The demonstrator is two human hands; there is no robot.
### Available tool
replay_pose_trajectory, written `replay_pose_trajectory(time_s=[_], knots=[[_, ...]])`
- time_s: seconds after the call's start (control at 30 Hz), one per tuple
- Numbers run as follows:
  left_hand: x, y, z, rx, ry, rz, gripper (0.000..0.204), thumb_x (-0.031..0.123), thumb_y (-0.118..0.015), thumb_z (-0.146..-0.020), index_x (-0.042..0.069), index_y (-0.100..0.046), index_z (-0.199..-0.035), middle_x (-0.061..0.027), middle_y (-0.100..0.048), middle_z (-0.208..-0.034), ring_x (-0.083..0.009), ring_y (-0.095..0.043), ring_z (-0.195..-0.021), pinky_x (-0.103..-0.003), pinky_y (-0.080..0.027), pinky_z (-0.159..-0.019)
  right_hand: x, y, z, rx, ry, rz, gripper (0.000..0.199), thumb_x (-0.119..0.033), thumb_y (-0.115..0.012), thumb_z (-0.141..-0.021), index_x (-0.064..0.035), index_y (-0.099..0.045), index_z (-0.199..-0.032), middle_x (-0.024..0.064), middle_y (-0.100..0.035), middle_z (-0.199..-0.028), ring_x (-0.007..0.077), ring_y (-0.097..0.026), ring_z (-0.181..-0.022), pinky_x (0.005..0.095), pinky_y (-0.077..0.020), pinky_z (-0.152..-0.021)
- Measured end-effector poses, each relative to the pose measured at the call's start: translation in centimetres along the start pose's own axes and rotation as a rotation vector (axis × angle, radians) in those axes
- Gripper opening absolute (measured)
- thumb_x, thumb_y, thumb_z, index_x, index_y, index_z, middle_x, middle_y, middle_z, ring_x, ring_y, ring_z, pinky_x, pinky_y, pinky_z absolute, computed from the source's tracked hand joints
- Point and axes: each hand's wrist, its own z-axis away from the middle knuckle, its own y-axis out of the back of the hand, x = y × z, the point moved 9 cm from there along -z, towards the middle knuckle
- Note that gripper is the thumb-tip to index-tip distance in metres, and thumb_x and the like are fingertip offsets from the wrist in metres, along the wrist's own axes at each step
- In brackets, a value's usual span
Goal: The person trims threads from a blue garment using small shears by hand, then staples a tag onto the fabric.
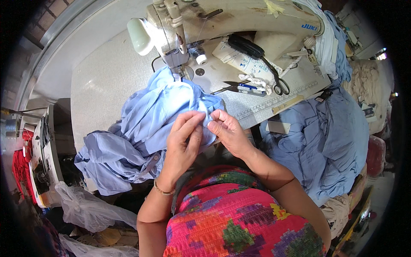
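Observation:
A light blue shirt [145, 115] lies bunched on the sewing table, its upper part beneath the needle area of a sewing machine [239, 21]. Both my hands meet at the near edge of this cloth. My left hand [186, 135] pinches a fold of it between thumb and fingers. Close beside, my right hand [229, 130] is closed on the same edge, thumb against forefinger. Buttons show on the part of the shirt that hangs over the table's front at left. What lies exactly between my fingertips is mostly hidden.
Right of the needle, black-handled scissors [274, 75], a small thread snipper [244, 88], white cord [259, 81] and a written-on paper [239, 58] lie on the table [96, 85]. A large heap of blue garments [317, 137] sits at right. Clear plastic bags [87, 210] hang lower left.

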Motion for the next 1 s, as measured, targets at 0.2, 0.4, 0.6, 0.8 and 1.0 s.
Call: replay_pose_trajectory(time_s=[0.2,0.4,0.6,0.8,1.0], knots=[[-0.1,-1.6,-0.6,-0.188,0.043,0.156,0.032,-0.004,-0.050,-0.084,0.002,-0.059,-0.114,-0.0107,-0.051,-0.116,-0.0241,-0.049,-0.103,-0.030,-0.040,-0.086,-1.1,-0.4,0.2,-0.042,0.087,0.082,0.031,-0.007,-0.063,-0.085,-0.0051,-0.045,-0.110,-0.0010,-0.052,-0.096,0.0050,-0.049,-0.087,0.0209,-0.0428,-0.075],[-1.9,0.5,-0.1,0.023,0.075,0.257,0.020,-0.002,-0.054,-0.085,0.000,-0.059,-0.105,-0.0081,-0.053,-0.106,-0.0139,-0.050,-0.094,-0.025,-0.041,-0.080,-1.7,0.4,0.0,0.057,0.124,0.068,0.040,-0.001,-0.060,-0.085,-0.0021,-0.037,-0.118,0.0055,-0.055,-0.102,0.0085,-0.052,-0.094,0.0233,-0.0441,-0.082],[-3.9,-0.6,1.3,0.015,0.323,0.363,0.007,0.002,-0.061,-0.082,0.000,-0.056,-0.086,-0.0044,-0.054,-0.092,-0.0073,-0.051,-0.075,-0.020,-0.041,-0.068,-2.1,0.0,0.1,0.015,0.143,0.097,0.041,0.001,-0.057,-0.086,-0.0016,-0.036,-0.121,0.0067,-0.056,-0.101,0.0084,-0.052,-0.093,0.0234,-0.0440,-0.082],[-3.4,-0.5,0.9,-0.011,0.306,0.260,0.005,0.001,-0.061,-0.079,-0.001,-0.056,-0.079,-0.0067,-0.055,-0.093,-0.0116,-0.051,-0.081,-0.023,-0.042,-0.071,-2.7,-0.2,0.4,0.012,0.130,0.180,0.044,0.001,-0.057,-0.085,-0.0016,-0.035,-0.123,0.0067,-0.057,-0.102,0.0081,-0.053,-0.092,0.0229,-0.0440,-0.080],[-2.1,-0.4,0.8,-0.028,0.177,0.169,0.005,0.000,-0.061,-0.077,-0.001,-0.056,-0.078,-0.0085,-0.055,-0.093,-0.0155,-0.053,-0.084,-0.025,-0.042,-0.073,-2.9,-0.1,0.1,0.045,0.148,0.134,0.044,0.000,-0.058,-0.085,-0.0022,-0.036,-0.123,0.0060,-0.058,-0.099,0.0075,-0.054,-0.089,0.0216,-0.0444,-0.078]])
